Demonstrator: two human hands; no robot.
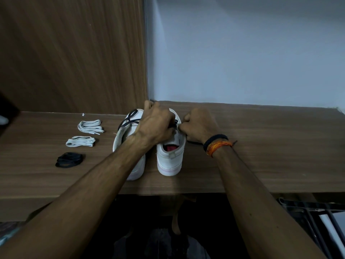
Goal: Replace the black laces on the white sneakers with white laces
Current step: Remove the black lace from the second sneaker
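Unlacing was the step in hand, as I judged it: both hands worked at the black lace (176, 122) of the right sneaker (170, 156). The left hand (155, 124) lay curled over the eyelets, what it held hidden; the right hand (197, 124) pinched the lace at the sneaker's edge. The next move called for drawing the lace free, eyelet by eyelet. Both sneakers stood side by side on the wooden shelf (261, 146), long axes running away from the person, heels near, toes toward the wall. The left sneaker (128, 131) was laced black; two white lace bundles (90, 126) waited further left.
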